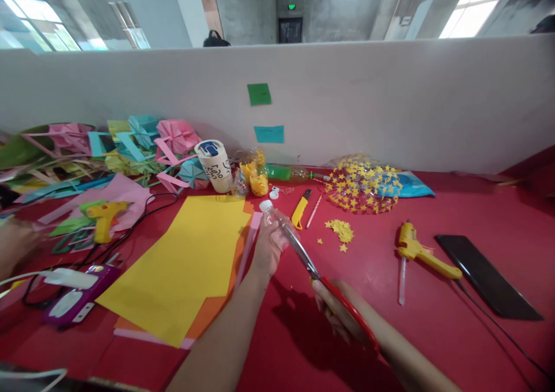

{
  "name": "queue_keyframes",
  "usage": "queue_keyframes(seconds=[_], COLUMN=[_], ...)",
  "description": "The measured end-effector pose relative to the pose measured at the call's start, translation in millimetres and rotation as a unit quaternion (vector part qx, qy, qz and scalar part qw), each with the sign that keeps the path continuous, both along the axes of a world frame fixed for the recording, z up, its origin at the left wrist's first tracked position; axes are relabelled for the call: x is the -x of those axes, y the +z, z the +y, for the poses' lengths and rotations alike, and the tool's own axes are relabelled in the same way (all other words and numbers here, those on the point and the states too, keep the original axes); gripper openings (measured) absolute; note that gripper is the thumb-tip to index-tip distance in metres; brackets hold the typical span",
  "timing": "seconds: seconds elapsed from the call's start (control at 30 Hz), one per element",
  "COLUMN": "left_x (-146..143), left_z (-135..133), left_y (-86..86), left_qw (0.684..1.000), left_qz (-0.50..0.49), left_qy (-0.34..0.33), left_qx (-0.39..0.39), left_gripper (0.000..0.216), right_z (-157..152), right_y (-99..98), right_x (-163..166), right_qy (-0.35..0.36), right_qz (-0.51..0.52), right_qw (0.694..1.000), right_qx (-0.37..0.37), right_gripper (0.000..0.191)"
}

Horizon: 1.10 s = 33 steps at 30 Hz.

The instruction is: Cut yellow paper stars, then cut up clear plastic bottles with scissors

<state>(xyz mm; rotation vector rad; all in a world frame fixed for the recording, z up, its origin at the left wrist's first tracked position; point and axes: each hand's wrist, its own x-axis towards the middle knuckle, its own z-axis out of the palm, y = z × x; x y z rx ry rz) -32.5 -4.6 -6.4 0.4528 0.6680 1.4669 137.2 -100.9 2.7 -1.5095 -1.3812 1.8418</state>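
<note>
My left hand [267,247] is closed around a small clear plastic bottle [281,223] with a white cap, tilted above the red table. In my right hand [338,311] is a pair of scissors [347,308] with red handles. Their blades point up and left and reach the side of the bottle; I cannot tell whether they cut into it. Just beyond the bottle lie a yellow utility knife [300,210] and a thin pink striped stick [314,211]. Small yellow stars [341,230] are heaped to the right.
Yellow paper sheets [186,253] lie at left, near a purple power strip [82,294] and a glue gun [104,215]. Another glue gun [418,247] and a black phone-like slab [488,273] are at right. A star-covered clear dome [362,184] stands by the white partition [368,103]. Another person's hand [17,244] shows at far left.
</note>
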Motion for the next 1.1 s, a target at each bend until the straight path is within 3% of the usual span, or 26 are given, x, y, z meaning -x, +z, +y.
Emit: queue_keyframes(seconds=[0.23,0.53,0.77,1.1], left_x=[2.4,-3.2,-4.1,-5.3], left_z=[1.1,-2.7,-3.4,-3.4], left_y=[-1.5,-2.5,-9.2,-5.9], left_qw=[1.0,1.0,1.0,0.999], left_qz=[-0.003,0.0,0.01,-0.001], left_qy=[0.006,-0.007,-0.011,0.001], left_qx=[0.001,-0.023,-0.012,-0.032], left_gripper=[0.033,0.045,0.051,0.046], right_z=[1.7,1.1,-0.5,0.4], right_y=[7.6,1.4,1.2,5.1], right_x=[-0.1,1.8,3.0,3.0], right_qy=[-0.016,0.0,-0.021,-0.02], right_qz=[-0.067,0.009,-0.009,-0.038], right_qw=[0.998,1.0,1.0,0.999], right_qx=[0.005,0.007,0.002,-0.011], right_gripper=[0.059,0.062,0.059,0.058])
